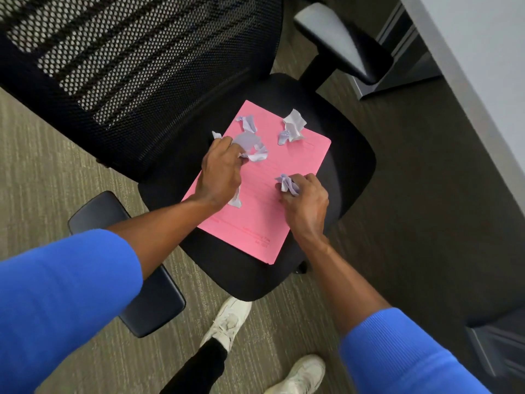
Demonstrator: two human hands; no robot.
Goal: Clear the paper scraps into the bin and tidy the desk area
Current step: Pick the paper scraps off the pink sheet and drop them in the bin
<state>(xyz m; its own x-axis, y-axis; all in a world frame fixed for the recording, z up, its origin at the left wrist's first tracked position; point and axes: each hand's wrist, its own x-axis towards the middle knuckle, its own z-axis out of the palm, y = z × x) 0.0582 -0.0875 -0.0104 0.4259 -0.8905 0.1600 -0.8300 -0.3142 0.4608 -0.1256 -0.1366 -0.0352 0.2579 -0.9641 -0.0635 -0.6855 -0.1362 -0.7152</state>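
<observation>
Mid-frame, on pink folder (261,191): left hand (220,172) pinches crumpled scraps (252,146); right hand (305,203) closed around a wad (288,184). Light, soft paper; likely gathers by pinching any fold.

folder (264,200) on chair seat (352,166), paper scraps (294,126) on folder, backrest (136,66) left, desk (483,52) right

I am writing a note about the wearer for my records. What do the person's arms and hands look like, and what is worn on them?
Both arms wear bright blue sleeves of a finely ribbed knit, pushed up so the forearms are bare. The left sleeve and the right sleeve match. The left hand and right hand are bare: no gloves, and no rings, watch or bracelet that I can see.
</observation>
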